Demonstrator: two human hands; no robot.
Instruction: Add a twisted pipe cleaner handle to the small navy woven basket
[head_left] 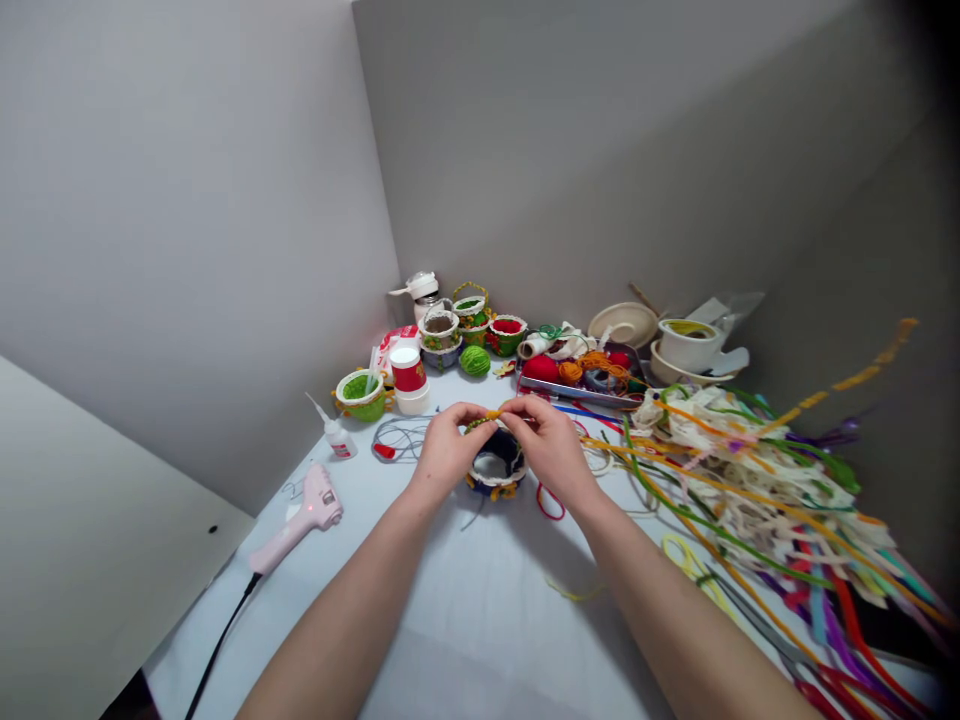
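A small round basket [496, 489] stands on the table under both hands. Its inside is dark blue, its rim white, and yellow-orange trim runs around its outer side. Just above its far edge, my left hand [454, 445] pinches a short yellow fuzzy strand [492, 414] between thumb and fingertips. Close by on the right, the fingers of my right hand [546, 446] are closed on the same strand. Greenish-yellow twisted material shows beneath the fingertips; how it joins the basket is hidden by my hands.
A pink glue gun [304, 515] with a black cord and a glue bottle [340, 440] lie left. Decorated baskets [362, 396], a green yarn ball [474, 361] and a yarn tray [581, 392] stand behind. Colourful strips [757, 480] and scissors [757, 625] cover the right side.
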